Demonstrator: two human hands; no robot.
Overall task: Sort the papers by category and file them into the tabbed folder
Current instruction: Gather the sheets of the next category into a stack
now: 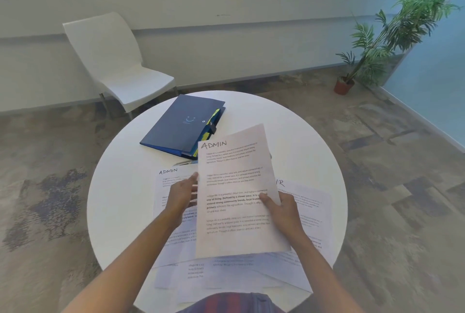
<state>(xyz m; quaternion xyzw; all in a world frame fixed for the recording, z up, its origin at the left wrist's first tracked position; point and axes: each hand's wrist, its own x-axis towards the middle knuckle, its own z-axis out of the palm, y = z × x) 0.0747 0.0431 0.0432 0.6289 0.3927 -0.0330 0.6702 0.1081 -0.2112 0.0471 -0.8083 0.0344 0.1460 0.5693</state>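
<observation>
My right hand (280, 210) grips a sheet headed ADMIN (234, 182) by its right edge and holds it up above the round white table (309, 141). My left hand (182, 195) reaches to the sheet's left edge with straight fingers, thumb near the paper. Under it lies another ADMIN sheet (167, 179) on the left. A sheet whose heading ends in R (307, 202) lies on the right, partly hidden. Several more papers (226, 272) overlap near the front edge. The dark blue tabbed folder (182, 124) lies closed at the back of the table, with yellow tabs showing.
A white chair (118, 63) stands behind the table on the left. A potted plant (377, 43) stands on the floor at the far right by a glass wall. Bare table top shows to the left and right of the papers.
</observation>
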